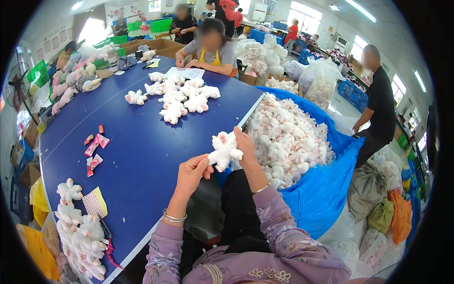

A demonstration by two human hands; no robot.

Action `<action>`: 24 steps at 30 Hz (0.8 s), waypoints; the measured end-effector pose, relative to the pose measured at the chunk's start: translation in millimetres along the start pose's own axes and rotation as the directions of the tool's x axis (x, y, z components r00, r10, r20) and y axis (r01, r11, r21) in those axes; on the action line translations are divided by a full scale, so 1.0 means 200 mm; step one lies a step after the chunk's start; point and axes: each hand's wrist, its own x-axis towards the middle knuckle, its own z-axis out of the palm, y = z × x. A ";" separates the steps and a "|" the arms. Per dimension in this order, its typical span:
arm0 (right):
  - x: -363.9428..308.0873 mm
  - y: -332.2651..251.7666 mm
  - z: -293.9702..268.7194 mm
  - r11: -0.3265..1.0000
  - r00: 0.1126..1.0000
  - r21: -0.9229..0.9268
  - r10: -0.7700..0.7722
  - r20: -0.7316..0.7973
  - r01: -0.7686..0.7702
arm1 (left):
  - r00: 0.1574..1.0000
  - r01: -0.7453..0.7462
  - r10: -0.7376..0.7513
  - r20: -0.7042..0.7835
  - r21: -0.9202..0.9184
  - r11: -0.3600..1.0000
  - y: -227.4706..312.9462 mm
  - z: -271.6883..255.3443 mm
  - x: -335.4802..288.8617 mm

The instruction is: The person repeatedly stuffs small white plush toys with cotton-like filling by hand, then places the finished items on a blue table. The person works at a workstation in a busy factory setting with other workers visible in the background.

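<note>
A small white plush toy [224, 150] with pink patches is stretched between my two hands, just past the edge of the blue table [142, 156]. My left hand [193, 171] pinches one of its limbs between thumb and fingers. On the other side, my right hand [244, 146] grips the toy by its upper right part; some of those fingers are hidden behind it. Close by on my right, a big blue sack [312, 208] stands open, heaped with similar white plush toys [288, 142].
More white toys [175, 97] lie across the table, with another pile [82, 236] at near left beside a yellow-edged paper [95, 202]. Red wrapped packets [97, 144] are on the left. A person [210, 49] writes opposite; another person [376, 104] stands beyond the sack.
</note>
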 end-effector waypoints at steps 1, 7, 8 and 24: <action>-0.02 -0.02 -0.01 1.000 1.000 -0.009 0.003 0.017 -0.003 | 1.000 0.005 -0.005 -0.007 0.000 1.000 0.01 0.01 -0.01; -0.12 -0.01 -0.09 0.994 0.960 -0.105 0.045 0.276 -0.016 | 0.995 0.101 -0.101 0.013 0.035 0.994 -0.02 -0.03 -0.06; -0.14 -0.01 -0.10 0.988 0.954 -0.156 0.054 0.296 -0.008 | 0.995 0.098 -0.099 0.013 0.049 0.994 -0.03 -0.04 -0.06; -0.17 0.21 -0.13 0.981 0.927 -0.158 0.160 0.339 -0.112 | 0.994 0.098 -0.109 0.016 0.315 0.944 -0.10 -0.16 -0.05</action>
